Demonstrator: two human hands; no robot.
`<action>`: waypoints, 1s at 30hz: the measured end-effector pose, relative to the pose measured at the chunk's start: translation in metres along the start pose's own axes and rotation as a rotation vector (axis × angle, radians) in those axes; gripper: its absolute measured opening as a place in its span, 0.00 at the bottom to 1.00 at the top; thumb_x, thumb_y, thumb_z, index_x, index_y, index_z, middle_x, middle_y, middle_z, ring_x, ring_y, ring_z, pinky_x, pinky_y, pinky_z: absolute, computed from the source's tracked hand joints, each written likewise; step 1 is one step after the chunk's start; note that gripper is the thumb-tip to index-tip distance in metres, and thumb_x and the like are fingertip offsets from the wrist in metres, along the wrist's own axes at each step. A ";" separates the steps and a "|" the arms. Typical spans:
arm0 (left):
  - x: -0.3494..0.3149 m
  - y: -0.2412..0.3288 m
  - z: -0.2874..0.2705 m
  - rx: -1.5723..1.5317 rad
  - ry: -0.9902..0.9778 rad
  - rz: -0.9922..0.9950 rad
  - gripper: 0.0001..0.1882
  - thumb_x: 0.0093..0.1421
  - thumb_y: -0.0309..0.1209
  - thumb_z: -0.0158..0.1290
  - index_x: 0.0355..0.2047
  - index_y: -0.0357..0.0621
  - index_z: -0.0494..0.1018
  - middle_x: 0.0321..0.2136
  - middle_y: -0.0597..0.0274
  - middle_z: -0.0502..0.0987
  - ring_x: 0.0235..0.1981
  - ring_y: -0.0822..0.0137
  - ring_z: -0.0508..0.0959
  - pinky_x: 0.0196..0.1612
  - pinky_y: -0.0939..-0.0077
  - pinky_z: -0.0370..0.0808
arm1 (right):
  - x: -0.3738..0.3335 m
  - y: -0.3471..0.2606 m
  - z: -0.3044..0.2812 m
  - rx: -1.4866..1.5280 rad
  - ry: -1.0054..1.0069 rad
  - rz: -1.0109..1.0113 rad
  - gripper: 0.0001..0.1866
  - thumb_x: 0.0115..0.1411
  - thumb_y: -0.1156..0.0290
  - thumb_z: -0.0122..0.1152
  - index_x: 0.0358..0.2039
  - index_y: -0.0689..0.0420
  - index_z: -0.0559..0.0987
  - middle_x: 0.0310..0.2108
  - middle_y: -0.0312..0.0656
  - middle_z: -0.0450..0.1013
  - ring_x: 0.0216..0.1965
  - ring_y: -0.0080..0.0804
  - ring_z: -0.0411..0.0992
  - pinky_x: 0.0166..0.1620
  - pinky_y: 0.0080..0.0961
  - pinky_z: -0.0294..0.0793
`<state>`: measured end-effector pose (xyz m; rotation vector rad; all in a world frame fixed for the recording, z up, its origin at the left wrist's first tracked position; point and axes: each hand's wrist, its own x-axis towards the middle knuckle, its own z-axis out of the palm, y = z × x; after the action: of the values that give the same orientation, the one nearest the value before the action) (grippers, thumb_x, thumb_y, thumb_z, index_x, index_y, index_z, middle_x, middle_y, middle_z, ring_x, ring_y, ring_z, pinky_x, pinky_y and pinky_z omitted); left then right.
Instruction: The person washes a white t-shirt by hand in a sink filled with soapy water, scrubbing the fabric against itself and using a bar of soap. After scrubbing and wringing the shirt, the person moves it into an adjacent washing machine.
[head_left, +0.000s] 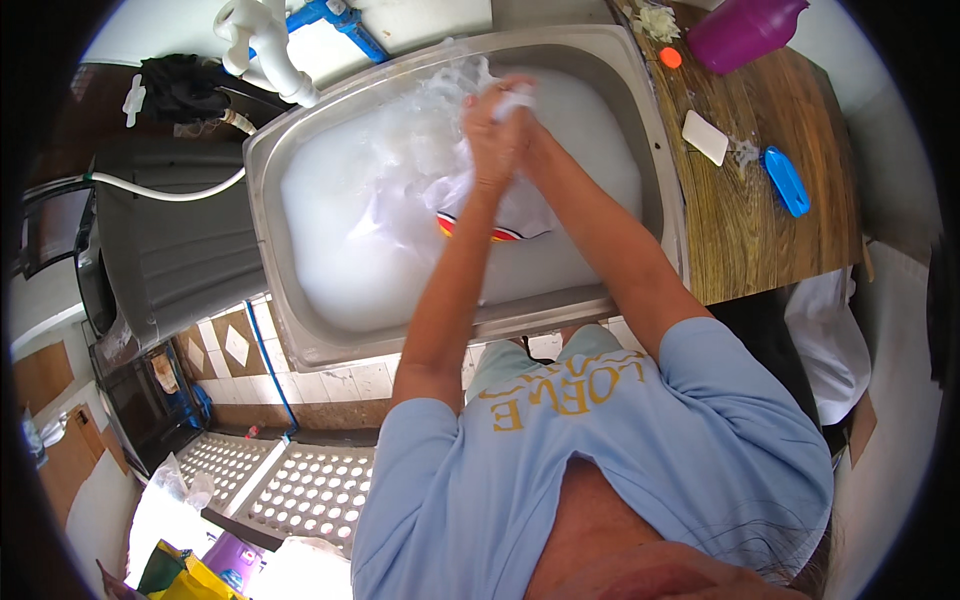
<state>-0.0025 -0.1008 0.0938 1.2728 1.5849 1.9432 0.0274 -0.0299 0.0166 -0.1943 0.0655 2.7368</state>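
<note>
A white garment (452,190) with red, yellow and black trim lies partly sunk in cloudy, soapy water in a metal sink (272,250). Over the far half of the sink, my left hand (488,130) is closed on a bunched part of it. Pressed close beside it, my right hand (520,112) is closed on the same white cloth, though some of its fingers are blurred or hidden. The rest of the garment trails down between my forearms and spreads to the left in the water.
On the wooden counter at the right are a white soap bar (706,138), a blue brush-like item (785,182), an orange cap (670,57) and a purple jug (745,35). White pipes (262,50) stand at the far left, and a pale hose (170,190) reaches the sink rim.
</note>
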 end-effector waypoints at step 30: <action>0.045 0.122 -0.162 -0.120 -0.523 -0.487 0.10 0.55 0.26 0.55 0.38 0.40 0.76 0.22 0.71 0.72 0.22 0.78 0.68 0.29 0.84 0.64 | -0.091 -0.069 0.206 -1.991 0.052 -0.502 0.12 0.57 0.62 0.63 0.26 0.58 0.77 0.22 0.25 0.66 0.27 0.12 0.61 0.31 0.15 0.60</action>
<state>-0.1221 -0.2077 0.2259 1.0949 1.3259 1.2582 0.1112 0.0135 0.2321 -0.6151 -2.2039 1.3148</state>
